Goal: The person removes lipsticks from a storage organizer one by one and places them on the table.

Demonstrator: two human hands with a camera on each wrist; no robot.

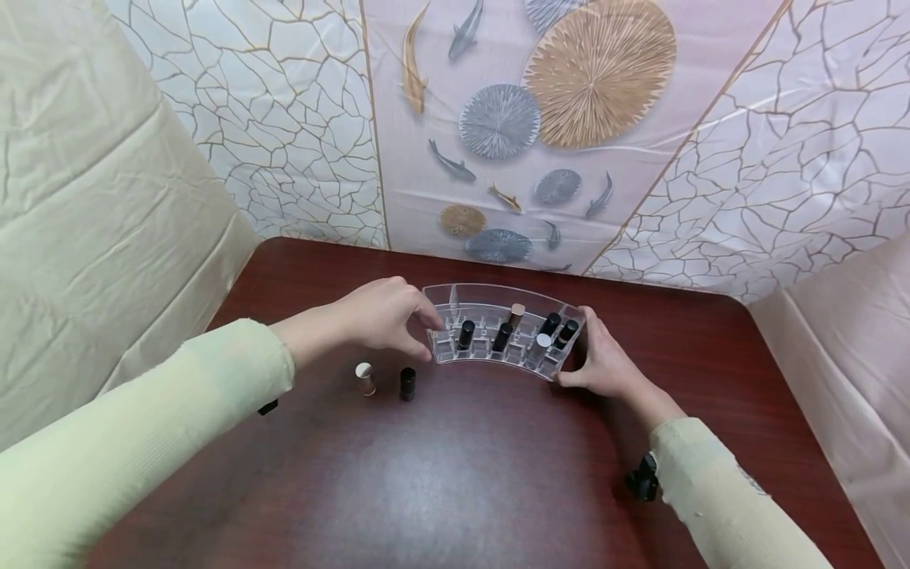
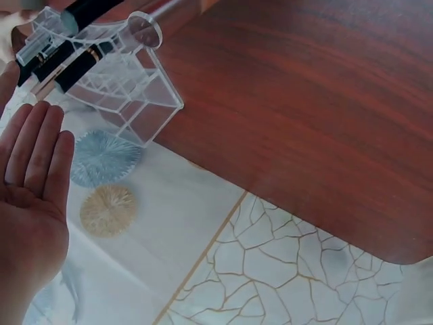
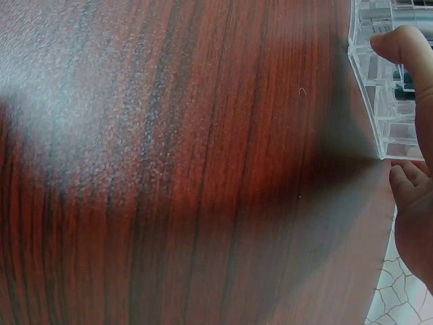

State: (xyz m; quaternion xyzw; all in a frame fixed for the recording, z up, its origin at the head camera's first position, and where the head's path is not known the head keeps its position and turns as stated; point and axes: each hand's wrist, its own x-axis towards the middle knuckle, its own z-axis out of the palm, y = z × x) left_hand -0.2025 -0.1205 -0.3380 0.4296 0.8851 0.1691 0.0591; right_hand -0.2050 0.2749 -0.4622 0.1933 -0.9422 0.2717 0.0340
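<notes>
A clear, curved lipstick organizer (image 1: 490, 294) stands on the table with several lipsticks in its slots, among them a black one (image 1: 465, 335) and a rose-gold one (image 1: 517, 316). My right hand (image 1: 604, 359) grips its right end, the thumb at the front corner and the fingers round the side. At the left end is my left hand (image 1: 384, 316), thumb and fingers spread apart; the left wrist view shows its fingers (image 2: 40, 145) nearly straight. Whether they touch the organizer I cannot tell. In front of the left hand stand a silver-topped lipstick (image 1: 366, 379) and a black lipstick (image 1: 407, 384).
The dark red wooden table (image 1: 455, 474) has its back edge behind the organizer. A patterned cloth (image 1: 298, 118) with fish and lily pads hangs there. Plain pale fabric (image 1: 85, 158) borders the left side, and more hangs at the right.
</notes>
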